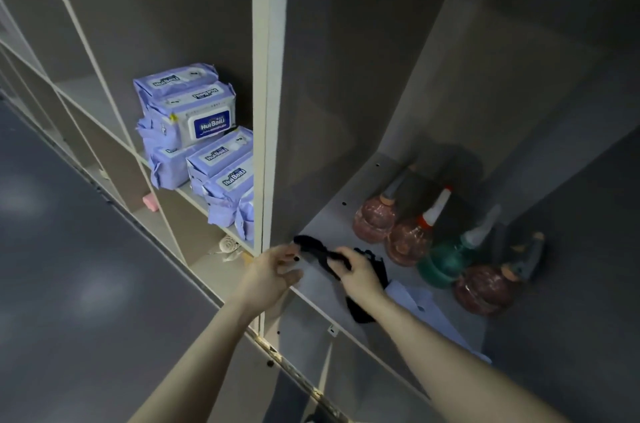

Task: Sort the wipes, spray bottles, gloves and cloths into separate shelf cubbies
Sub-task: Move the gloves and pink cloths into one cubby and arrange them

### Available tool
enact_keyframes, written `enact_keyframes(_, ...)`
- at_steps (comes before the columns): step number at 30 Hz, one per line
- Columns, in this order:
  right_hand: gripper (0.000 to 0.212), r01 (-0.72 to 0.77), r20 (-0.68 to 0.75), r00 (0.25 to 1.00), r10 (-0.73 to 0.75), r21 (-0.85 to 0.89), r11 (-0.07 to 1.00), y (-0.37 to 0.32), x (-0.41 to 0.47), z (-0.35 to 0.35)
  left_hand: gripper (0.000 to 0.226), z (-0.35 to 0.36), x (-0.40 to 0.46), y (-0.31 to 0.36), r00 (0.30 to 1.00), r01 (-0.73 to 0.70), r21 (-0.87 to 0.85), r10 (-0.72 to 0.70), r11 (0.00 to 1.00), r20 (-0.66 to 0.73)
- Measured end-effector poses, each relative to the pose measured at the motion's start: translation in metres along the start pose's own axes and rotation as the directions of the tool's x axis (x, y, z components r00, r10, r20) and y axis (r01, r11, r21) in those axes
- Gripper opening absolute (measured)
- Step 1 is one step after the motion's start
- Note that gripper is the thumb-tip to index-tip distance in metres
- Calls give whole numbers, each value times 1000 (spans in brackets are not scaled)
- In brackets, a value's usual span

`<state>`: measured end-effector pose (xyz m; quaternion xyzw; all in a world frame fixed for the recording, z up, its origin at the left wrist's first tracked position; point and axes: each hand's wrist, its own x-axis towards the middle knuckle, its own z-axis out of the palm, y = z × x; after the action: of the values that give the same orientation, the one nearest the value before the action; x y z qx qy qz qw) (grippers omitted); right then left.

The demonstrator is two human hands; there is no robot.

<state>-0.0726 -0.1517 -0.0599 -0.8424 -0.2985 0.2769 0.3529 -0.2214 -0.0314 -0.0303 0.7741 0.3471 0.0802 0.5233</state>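
Several purple wipe packs [204, 135] are stacked in the left cubby. In the right cubby stand pink spray bottles [408, 239] and a green spray bottle [446, 259], with another pink one [485, 287] nearer the front. A black glove [315, 247] is stretched between my hands at the cubby's front edge. My right hand [360, 272] grips its middle, and my left hand [277, 266] pinches its far end with the fingertips. More black fabric [363, 310] lies under my right wrist, next to a white cloth [429, 311].
A white vertical divider [268, 110] separates the two cubbies. In the lower cubbies sit a pink item [150, 202] and a small white object [228, 246]. The dark floor [69, 266] lies to the left of the shelf unit.
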Motion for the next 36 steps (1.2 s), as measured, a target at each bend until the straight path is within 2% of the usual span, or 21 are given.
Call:
enact_keyframes(2,27,-60,122,992,40,167,984,-19,-1,-27,70,0,3,11,994,-99,67,97,993,43)
enact_keyframes(5,25,-84,295,955,-31,369,926,-44,-17,-61,99,-3,2,29,981,-156,123,139,980,135)
enact_keyframes(6,23,-87,328,943,-51,395,915,-52,-23,-70,95,-4,-1,36,974,-144,50,133,988,183)
enact_keyframes(7,21,-79,331,941,-62,397,914,-57,-28,-77,81,-6,-3,41,963,-111,-85,128,990,236)
enact_keyframes(9,26,-39,267,960,-85,430,902,-66,-36,-88,36,-6,-13,55,940,-11,-347,128,938,316)
enact_keyframes(10,34,-38,230,970,-84,481,876,-68,-39,-91,22,-5,-17,60,941,15,-415,127,910,312)
enact_keyframes(11,42,-59,219,972,-83,570,819,-68,-42,-93,15,-4,-22,65,952,20,-462,124,887,280)
enact_keyframes(13,59,-155,279,953,-119,786,599,-67,-50,-96,10,-3,-29,68,975,26,-549,101,835,200)
enact_keyframes(14,65,-193,301,941,-153,851,488,-67,-55,-96,11,-3,-32,69,979,35,-590,90,806,181)
enact_keyframes(15,66,-198,303,935,-183,877,439,-64,-58,-96,14,-3,-33,68,982,47,-628,79,777,172)
enact_keyframes(16,62,-176,290,935,-203,878,444,-64,-63,-95,18,-2,-35,68,982,60,-661,73,748,172)
enact_keyframes(19,41,-88,249,943,-220,825,558,-62,-72,-90,26,0,-38,64,981,62,-715,88,697,171)
enact_keyframes(22,34,-61,173,974,-148,824,564,-67,-76,-88,30,2,-43,66,978,66,-737,101,673,180)
enact_keyframes(24,27,-20,80,992,-94,856,517,-71,-78,-87,29,6,-48,71,998,-15,-691,58,722,39)
enact_keyframes(26,24,17,1,999,-36,862,506,-72,-79,-83,40,14,-53,74,987,-143,-531,79,835,-141)
enact_keyframes(28,25,7,12,999,-32,853,522,-75,-85,-73,51,23,-61,83,988,-153,-550,134,821,-76)
enact_keyframes(30,29,-13,84,991,-105,837,548,-78,-90,-63,42,29,-64,92,990,-52,-679,125,732,59)
enact_keyframes(31,31,4,104,981,-161,827,563,-78,-92,-61,37,30,-60,92,994,-22,-719,92,695,58)
enact_keyframes(33,31,85,36,981,-192,805,587,-71,-87,-64,31,26,-51,91,998,34,-796,-56,604,0)
enact_keyframes(34,29,124,-41,988,-147,775,619,-63,-81,-66,27,23,-46,88,990,67,-822,-143,566,-18)
enact_keyframes(36,21,117,-169,986,-10,639,761,-34,-62,-64,21,16,-36,80,966,125,-804,-258,582,-37)
